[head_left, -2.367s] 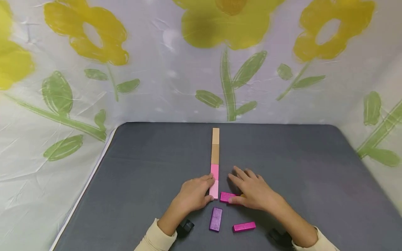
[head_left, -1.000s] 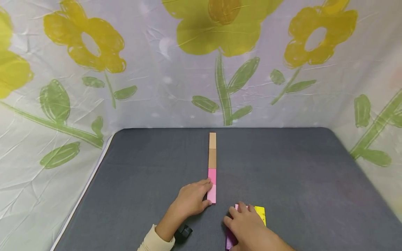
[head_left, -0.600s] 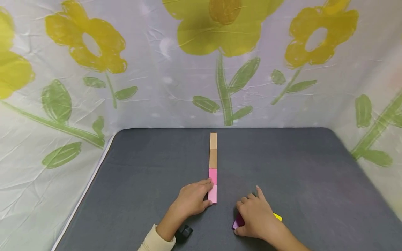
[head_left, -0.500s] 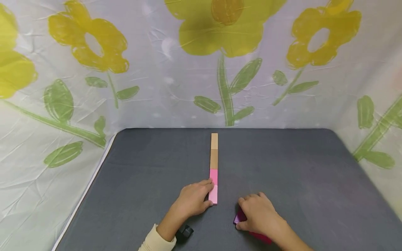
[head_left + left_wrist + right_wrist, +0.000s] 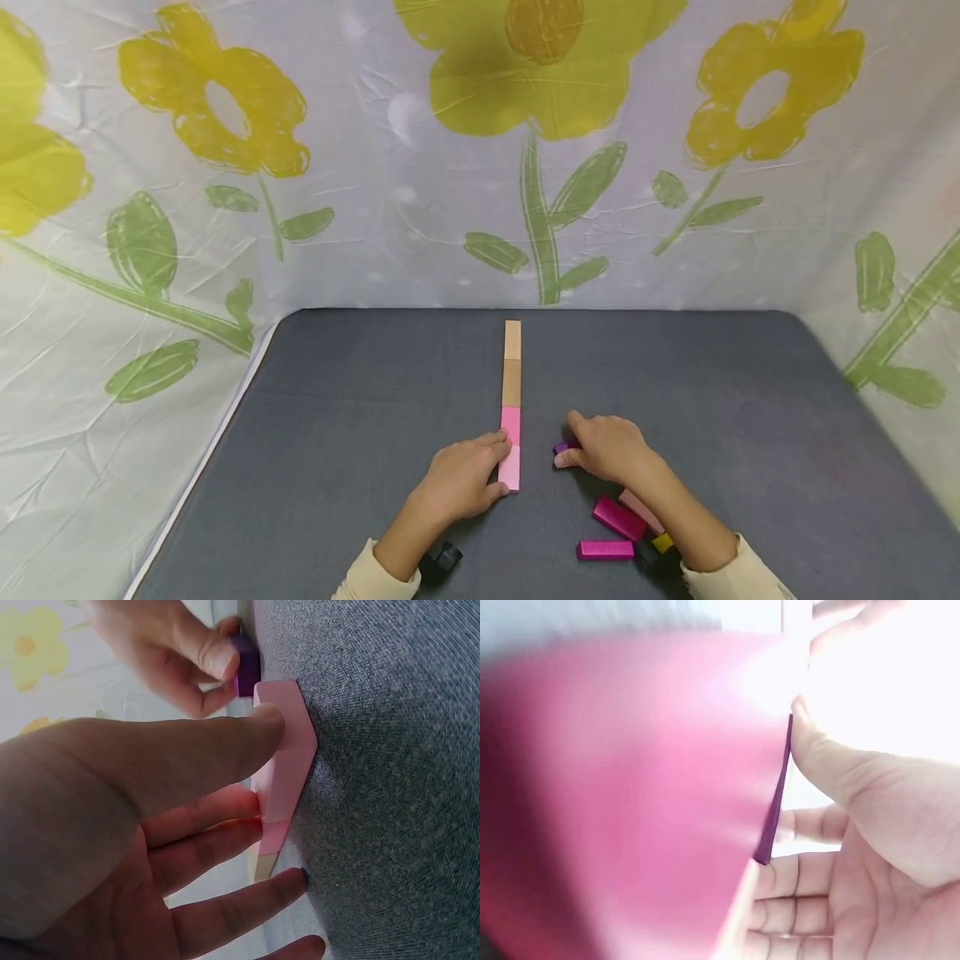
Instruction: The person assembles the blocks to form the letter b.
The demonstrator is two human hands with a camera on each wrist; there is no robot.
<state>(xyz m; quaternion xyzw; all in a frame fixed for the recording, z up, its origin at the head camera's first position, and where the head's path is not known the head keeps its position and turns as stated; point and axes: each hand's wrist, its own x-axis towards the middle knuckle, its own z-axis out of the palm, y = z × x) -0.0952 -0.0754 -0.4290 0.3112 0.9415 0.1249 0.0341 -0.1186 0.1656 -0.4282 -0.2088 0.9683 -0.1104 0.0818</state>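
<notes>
A straight row of several blocks runs away from me on the dark table (image 5: 360,383): light pink block (image 5: 509,468) nearest, then a pink block (image 5: 511,421) and two tan blocks (image 5: 512,382). My left hand (image 5: 459,477) lies along the row's left side. In the left wrist view its fairly straight thumb touches the light pink block (image 5: 289,769), fingers alongside. Right of the row, my right hand (image 5: 609,450) pinches a purple block (image 5: 562,448) between thumb and fingers, mostly hidden by them. The purple block (image 5: 247,669) also shows in the left wrist view.
Below the right hand lie two magenta blocks (image 5: 605,550), a salmon-pink block (image 5: 642,510) and a yellow block (image 5: 662,542), the last two partly behind the forearm. A blurred magenta block (image 5: 652,787) fills much of the right wrist view. A flower-printed cloth (image 5: 375,208) stands behind.
My right hand came back to the loose blocks, took hold of the purple block and carried it forward towards the row, uncovering the blocks below. My left hand has stayed beside the row.
</notes>
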